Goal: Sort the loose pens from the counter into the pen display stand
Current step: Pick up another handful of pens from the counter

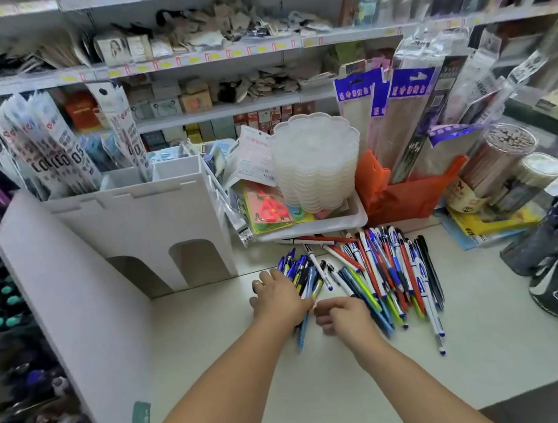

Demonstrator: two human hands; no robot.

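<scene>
right hand (342,316) loosely curled at pile's near edge, grip unclear | left hand (279,297) gathering blue pens (299,274), fingers hidden | loose pens (391,275) on counter (217,355), long axes near-to-far, right of both hands | pen display stand (141,222) far left, slots partly hidden

Bright, even overhead light; faint shadows; wide-angle bowing and motion blur toward the edges.

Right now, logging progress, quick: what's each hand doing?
Left hand: gripping a bunch of blue pens at the pile's left edge.
Right hand: fingers curled; whether it holds anything cannot be told.
</scene>
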